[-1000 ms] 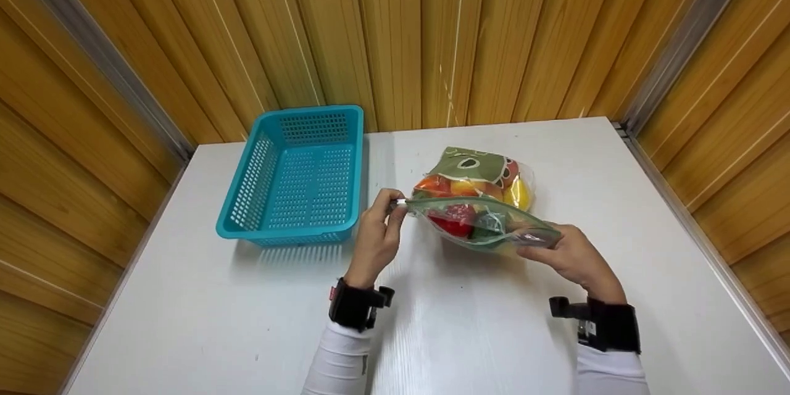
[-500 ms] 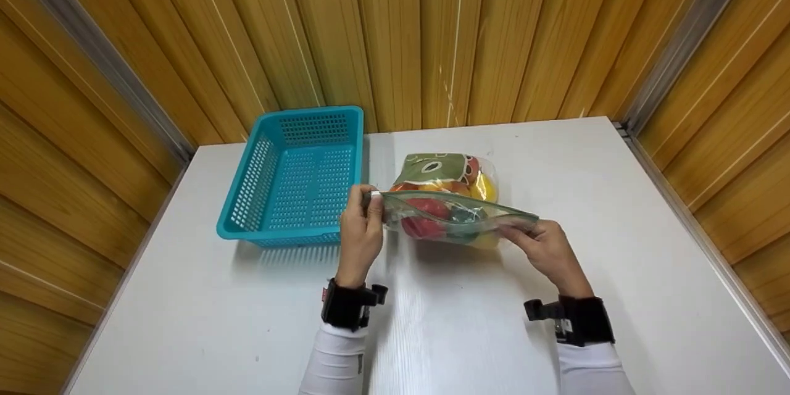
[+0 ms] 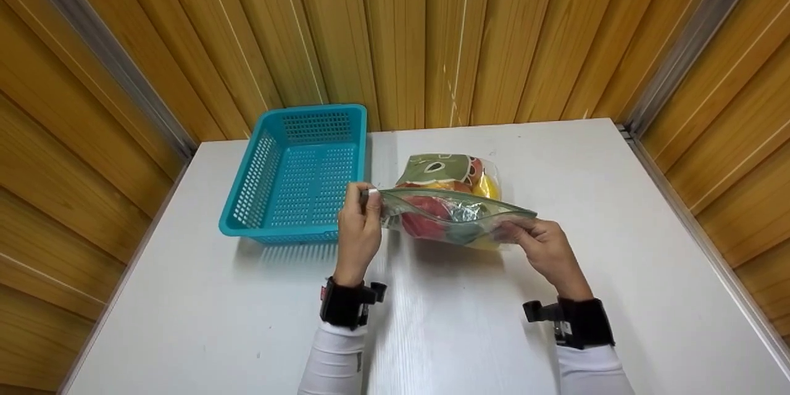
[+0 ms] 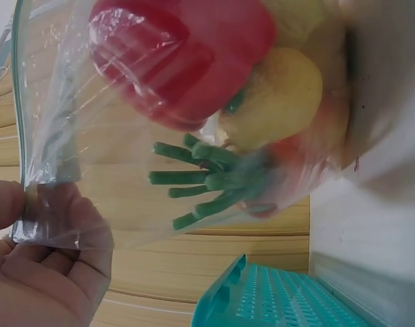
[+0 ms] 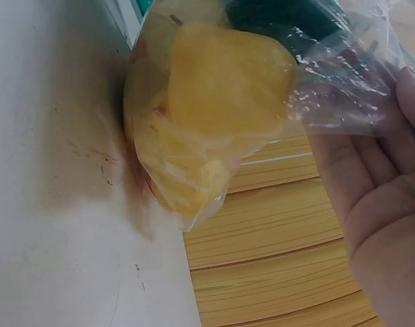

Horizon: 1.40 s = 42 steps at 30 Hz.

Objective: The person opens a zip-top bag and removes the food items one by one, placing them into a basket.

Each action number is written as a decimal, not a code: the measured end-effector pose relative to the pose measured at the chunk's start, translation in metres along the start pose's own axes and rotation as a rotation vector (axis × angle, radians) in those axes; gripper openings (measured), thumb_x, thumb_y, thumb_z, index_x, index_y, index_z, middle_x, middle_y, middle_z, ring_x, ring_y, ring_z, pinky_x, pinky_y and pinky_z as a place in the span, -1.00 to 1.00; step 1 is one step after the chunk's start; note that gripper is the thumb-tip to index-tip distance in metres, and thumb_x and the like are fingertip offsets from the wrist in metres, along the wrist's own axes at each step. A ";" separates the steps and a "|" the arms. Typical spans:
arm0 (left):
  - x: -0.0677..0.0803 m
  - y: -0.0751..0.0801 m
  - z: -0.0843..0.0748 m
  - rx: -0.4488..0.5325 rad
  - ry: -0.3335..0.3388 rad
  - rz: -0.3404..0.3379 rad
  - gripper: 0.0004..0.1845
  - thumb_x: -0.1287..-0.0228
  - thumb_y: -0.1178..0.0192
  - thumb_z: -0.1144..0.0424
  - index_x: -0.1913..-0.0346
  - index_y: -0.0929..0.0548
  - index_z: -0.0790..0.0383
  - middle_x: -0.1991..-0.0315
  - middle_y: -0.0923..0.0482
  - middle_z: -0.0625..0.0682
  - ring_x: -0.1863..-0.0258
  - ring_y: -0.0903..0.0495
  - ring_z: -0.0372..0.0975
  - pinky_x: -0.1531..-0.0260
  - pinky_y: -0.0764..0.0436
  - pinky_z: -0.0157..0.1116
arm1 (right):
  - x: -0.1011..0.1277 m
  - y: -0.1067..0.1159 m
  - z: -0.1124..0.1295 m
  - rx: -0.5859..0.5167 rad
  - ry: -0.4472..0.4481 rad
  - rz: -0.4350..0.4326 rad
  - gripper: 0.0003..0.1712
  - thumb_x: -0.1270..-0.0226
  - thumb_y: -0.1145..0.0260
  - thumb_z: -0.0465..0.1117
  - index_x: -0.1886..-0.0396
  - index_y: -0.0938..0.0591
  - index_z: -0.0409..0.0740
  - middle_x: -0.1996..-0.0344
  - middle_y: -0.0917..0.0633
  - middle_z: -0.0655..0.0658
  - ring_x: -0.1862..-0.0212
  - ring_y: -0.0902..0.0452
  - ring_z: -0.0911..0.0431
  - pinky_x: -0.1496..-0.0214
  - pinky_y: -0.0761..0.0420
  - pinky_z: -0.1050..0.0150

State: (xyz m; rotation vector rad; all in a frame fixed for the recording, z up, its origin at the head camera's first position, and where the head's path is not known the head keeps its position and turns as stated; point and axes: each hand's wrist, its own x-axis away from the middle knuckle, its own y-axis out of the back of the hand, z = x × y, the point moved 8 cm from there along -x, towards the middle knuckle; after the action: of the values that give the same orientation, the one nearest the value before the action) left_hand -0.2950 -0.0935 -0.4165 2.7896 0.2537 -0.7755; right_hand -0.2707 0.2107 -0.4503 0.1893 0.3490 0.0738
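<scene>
A clear zip bag (image 3: 432, 166) with a green avocado-like print and a green zip strip stands on the table, filled with several fruits and vegetables. My left hand (image 3: 359, 231) pinches the left end of its mouth between thumb and fingers. At the right end, my right hand (image 3: 548, 250) grips the film, thumb on the near side. The mouth gapes slightly between both hands. Through the film, the left wrist view shows a red bell pepper (image 4: 183, 61), a yellow fruit (image 4: 282, 99) and a bunch of green stalks (image 4: 214, 178). A lumpy yellow piece (image 5: 227, 82) shows in the right wrist view.
A turquoise perforated basket (image 3: 293, 231) stands left of the bag, close to my left hand. The white table (image 3: 463, 333) backs onto a wood-patterned wall (image 3: 395, 43), with similar walls on both sides.
Both hands have shifted left with the bag, toward the basket. Its mouth has narrowed from a wide gape. Over the last half second little has moved.
</scene>
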 end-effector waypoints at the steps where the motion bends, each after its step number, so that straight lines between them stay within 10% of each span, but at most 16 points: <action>1: 0.000 0.000 0.001 -0.008 0.009 0.011 -0.86 -0.61 -0.05 0.28 0.10 -0.50 0.31 0.47 -0.47 0.03 0.48 -0.44 -0.23 0.46 -0.43 -0.33 | 0.000 -0.001 0.000 -0.002 -0.001 0.013 -0.80 -0.47 -0.20 -0.51 0.09 -0.69 -0.58 0.31 -0.82 -0.15 0.28 -0.77 0.21 0.15 -0.73 0.34; 8: 0.001 -0.006 0.003 -0.109 0.050 0.137 -0.92 -0.46 -0.12 0.38 0.25 -0.56 0.28 0.43 -0.61 0.10 0.48 -0.47 -0.26 0.46 -0.44 -0.36 | 0.001 -0.010 -0.002 0.051 -0.020 0.055 -0.79 -0.46 -0.22 -0.49 0.11 -0.70 -0.59 0.28 -0.81 -0.21 0.26 -0.73 0.29 0.17 -0.72 0.38; 17: 0.022 -0.030 0.012 -0.262 0.135 0.620 -0.68 -0.30 -0.41 -0.05 0.20 -0.70 0.15 0.35 -0.68 -0.06 0.39 -0.57 -0.27 0.38 -0.58 -0.29 | 0.001 -0.020 -0.003 0.055 -0.027 0.069 -0.74 -0.47 -0.10 -0.56 0.08 -0.70 -0.59 0.29 -0.78 -0.37 0.29 -0.73 0.26 0.18 -0.74 0.33; 24: 0.031 -0.028 0.014 -0.416 0.128 0.784 -0.87 -0.22 -0.45 0.24 0.20 -0.77 0.17 0.39 -0.67 -0.07 0.41 -0.53 -0.27 0.39 -0.53 -0.29 | 0.001 -0.018 -0.003 0.068 -0.025 0.048 -0.79 -0.47 -0.19 -0.51 0.10 -0.70 -0.59 0.26 -0.78 -0.40 0.28 -0.73 0.28 0.19 -0.74 0.35; 27: 0.027 -0.024 0.015 -0.440 0.121 0.719 -0.97 -0.29 -0.34 0.34 0.24 -0.75 0.19 0.42 -0.63 -0.07 0.43 -0.49 -0.25 0.42 -0.47 -0.29 | 0.001 -0.016 -0.004 0.059 -0.023 0.057 -0.79 -0.47 -0.20 -0.51 0.09 -0.69 -0.61 0.23 -0.76 -0.45 0.26 -0.73 0.29 0.17 -0.74 0.35; 36: 0.007 -0.016 0.004 -0.442 -0.049 0.216 -0.92 -0.38 -0.26 0.43 0.29 -0.69 0.21 0.34 -0.72 0.04 0.39 -0.60 -0.19 0.41 -0.63 -0.20 | 0.005 -0.017 -0.007 0.098 -0.047 0.217 -0.78 -0.48 -0.22 -0.46 0.08 -0.70 -0.59 0.20 -0.77 -0.42 0.18 -0.72 0.33 0.08 -0.69 0.42; 42: 0.005 -0.015 0.003 -0.411 -0.079 0.060 -0.93 -0.43 -0.21 0.43 0.15 -0.65 0.23 0.21 -0.73 0.11 0.28 -0.67 -0.13 0.20 -0.75 -0.18 | 0.008 -0.033 -0.013 0.187 -0.075 0.365 -0.76 -0.45 -0.30 -0.39 0.01 -0.75 -0.43 0.08 -0.79 -0.32 0.03 -0.66 0.38 -0.04 -0.61 0.45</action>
State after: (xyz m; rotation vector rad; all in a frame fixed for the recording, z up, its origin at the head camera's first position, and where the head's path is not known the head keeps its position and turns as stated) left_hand -0.2956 -0.0792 -0.4249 2.3659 0.2784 -0.7237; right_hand -0.2664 0.1815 -0.4711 0.4389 0.2434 0.3947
